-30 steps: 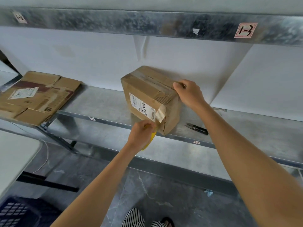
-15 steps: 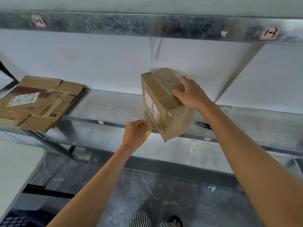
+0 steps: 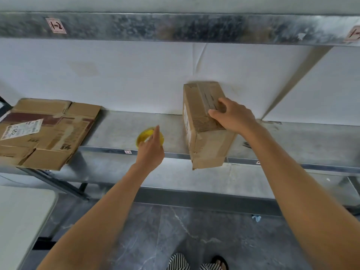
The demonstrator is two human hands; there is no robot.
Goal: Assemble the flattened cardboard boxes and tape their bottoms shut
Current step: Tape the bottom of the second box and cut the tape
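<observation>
A small taped cardboard box (image 3: pixel 202 121) stands on the metal shelf (image 3: pixel 120 129), its near end jutting past the front edge. My right hand (image 3: pixel 231 115) grips its top, thumb on the near side and fingers curled over the taped seam. A yellow tape roll (image 3: pixel 143 136) lies on the shelf left of the box. My left hand (image 3: pixel 151 151) is at the roll with the index finger straight across it; the other fingers are hidden behind the hand. A stack of flattened cardboard boxes (image 3: pixel 44 131) lies at the shelf's left end.
Dark scissors (image 3: pixel 246 145) lie on the shelf just behind my right forearm. An upper shelf beam (image 3: pixel 175 28) runs overhead. A white table (image 3: pixel 21 221) stands at lower left. Below are a lower shelf and grey floor.
My right hand has turned the box end-on and shifted it right. My left hand has left the box's corner, carried the yellow tape roll to the left, and now has it on the shelf.
</observation>
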